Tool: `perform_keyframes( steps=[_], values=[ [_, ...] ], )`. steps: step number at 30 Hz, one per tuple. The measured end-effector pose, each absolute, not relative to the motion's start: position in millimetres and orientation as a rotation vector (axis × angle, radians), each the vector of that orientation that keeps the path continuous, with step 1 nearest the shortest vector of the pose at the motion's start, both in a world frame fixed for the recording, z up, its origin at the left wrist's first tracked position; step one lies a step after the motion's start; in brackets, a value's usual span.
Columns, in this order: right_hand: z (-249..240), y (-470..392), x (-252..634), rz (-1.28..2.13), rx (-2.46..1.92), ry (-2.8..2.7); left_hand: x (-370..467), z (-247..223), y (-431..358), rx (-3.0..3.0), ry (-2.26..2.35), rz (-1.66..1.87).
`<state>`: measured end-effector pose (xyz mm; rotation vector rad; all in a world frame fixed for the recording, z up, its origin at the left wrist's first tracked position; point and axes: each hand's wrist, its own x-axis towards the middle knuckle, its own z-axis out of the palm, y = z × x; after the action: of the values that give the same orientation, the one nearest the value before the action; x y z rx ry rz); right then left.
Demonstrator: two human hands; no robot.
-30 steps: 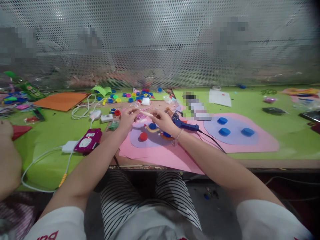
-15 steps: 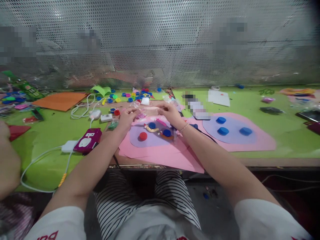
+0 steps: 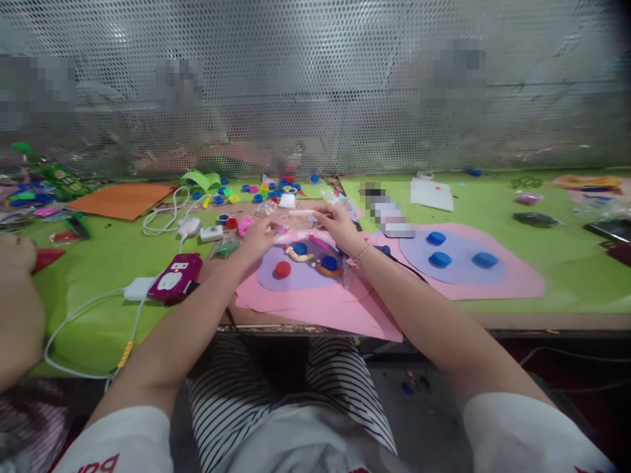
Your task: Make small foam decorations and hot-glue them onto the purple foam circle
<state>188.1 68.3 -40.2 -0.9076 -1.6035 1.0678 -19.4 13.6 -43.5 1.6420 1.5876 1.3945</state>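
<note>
My right hand (image 3: 338,223), a bracelet at its wrist, is closed at the fingertips on one end of a pale pink strip (image 3: 300,213), perhaps clay. Opposite it, my left hand (image 3: 259,233) has its fingers pressed together by some clear crinkled plastic; what lies in them is hidden. A bright pink lump (image 3: 245,226) shows beside the left hand. Below both hands lies purple paper (image 3: 266,279) on pink paper (image 3: 372,315). On it rest a red cap (image 3: 282,269), a cream figure (image 3: 300,255) with a blue cap, and an orange-brown figure (image 3: 328,269) with another.
A magenta device (image 3: 175,279) with white cables sits at left, near another person's arm (image 3: 20,315). Several coloured caps (image 3: 259,198) lie behind my hands. To the right are a phone (image 3: 387,213) and more paper with blue caps (image 3: 440,259). Orange paper (image 3: 123,199) lies back left.
My left hand has shifted slightly right and down, uncovering the bright pink lump. The pale pink strip now looks thinner between my hands. The right hand has barely moved.
</note>
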Motion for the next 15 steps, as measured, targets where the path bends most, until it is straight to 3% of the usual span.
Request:
perform_keyframes(
  steps=[10,15],
  values=[
    [-35.3,58.3,185.7,1.196,-0.900,-1.569,-14.2,-31.2,10.0,1.363,1.513,1.354],
    [-35.5,59.1,185.0,1.200,-0.907,-1.558,-14.9,-15.5,5.0,0.989,1.263,1.353]
  ],
)
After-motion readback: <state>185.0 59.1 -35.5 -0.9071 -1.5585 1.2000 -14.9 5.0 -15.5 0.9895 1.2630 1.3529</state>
